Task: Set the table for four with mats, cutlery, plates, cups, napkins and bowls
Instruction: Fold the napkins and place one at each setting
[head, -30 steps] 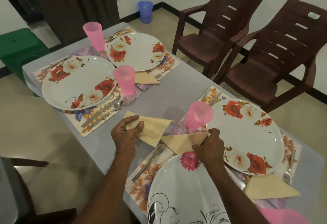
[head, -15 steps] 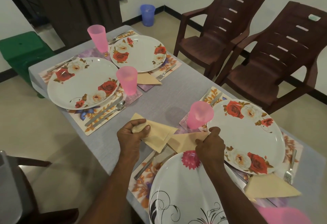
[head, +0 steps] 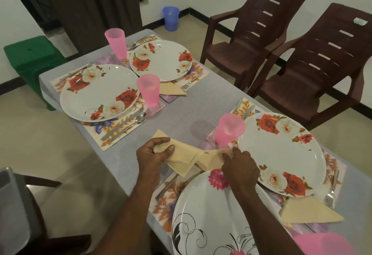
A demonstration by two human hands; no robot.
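The worktop (head: 187, 112), under a grey cloth, runs from upper left of the frame to lower right. Two brown chairs (head: 302, 57) stand along its right side; a green bin (head: 30, 57) sits at upper left and a blue bucket (head: 171, 18) on the floor at top centre.

Four plates on floral mats: a rose plate (head: 98, 91) at left centre, a second rose plate (head: 161, 59) above it, a third rose plate (head: 281, 154) at right centre, and a pink-flower plate (head: 211, 214) at bottom centre. Pink cups stand at upper left (head: 115, 42), centre (head: 149, 89) and right of centre (head: 228, 129); a fourth is a blur at the bottom right corner (head: 322, 244).

Folded yellow napkins lie by the upper plate (head: 171, 89), tip pointing right, and at lower right (head: 308, 211), long axis left to right, tip pointing right.

Left hand (head: 151, 156): grip closed round the upper left end of a napkin (head: 181, 154), whose long axis runs from upper left to lower right, its corner overhanging the near mat. Right hand (head: 239, 166): fingers curled, pinching another napkin (head: 211, 158) beside the pink-flower plate's top edge; its tip points right toward the cup. The two napkins overlap.

Knife and spoon (head: 124, 124) lie diagonally beside the left plate; a fork (head: 331, 192) lies upright in frame at the right edge.
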